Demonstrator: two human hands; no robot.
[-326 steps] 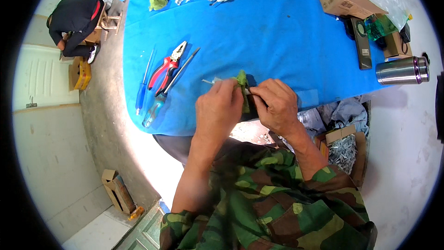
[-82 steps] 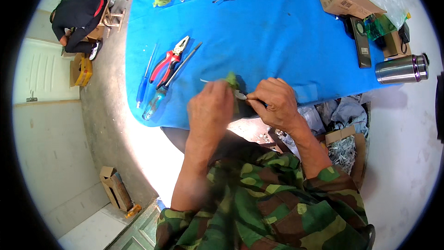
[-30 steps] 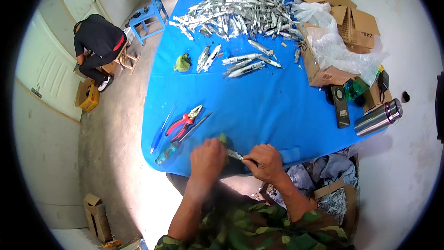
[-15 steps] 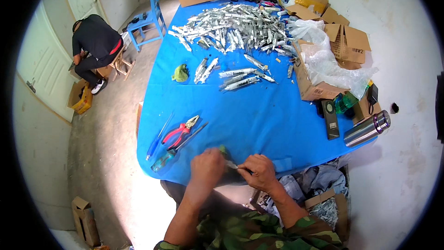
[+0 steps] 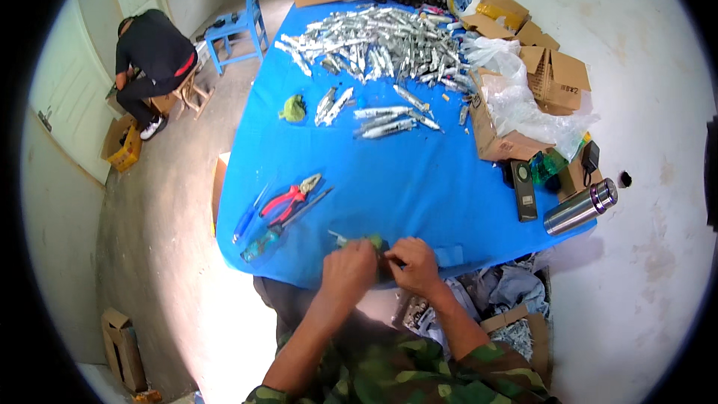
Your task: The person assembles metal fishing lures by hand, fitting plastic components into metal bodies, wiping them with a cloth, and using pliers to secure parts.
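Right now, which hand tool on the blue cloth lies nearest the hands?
The screwdriver with the green handle, below the red pliers, lies closest to the left hand.

A small green piece (image 5: 372, 242) sits pinched between both hands at the near edge of the blue table (image 5: 419, 179), mostly covered, with a thin silvery end poking out leftward.

A blue table (image 5: 419, 179) was covered at its far end by a heap of silvery metal pieces (image 5: 381, 45). Red-handled pliers (image 5: 290, 196) and a screwdriver (image 5: 262, 243) were laid near its left edge, just beside each other. A steel flask (image 5: 581, 206) was set on its side at the right corner, and cardboard boxes (image 5: 553, 78) were stacked beyond. A person in black (image 5: 153, 56) was seen crouched beside a blue chair (image 5: 243, 19), well apart from the table.
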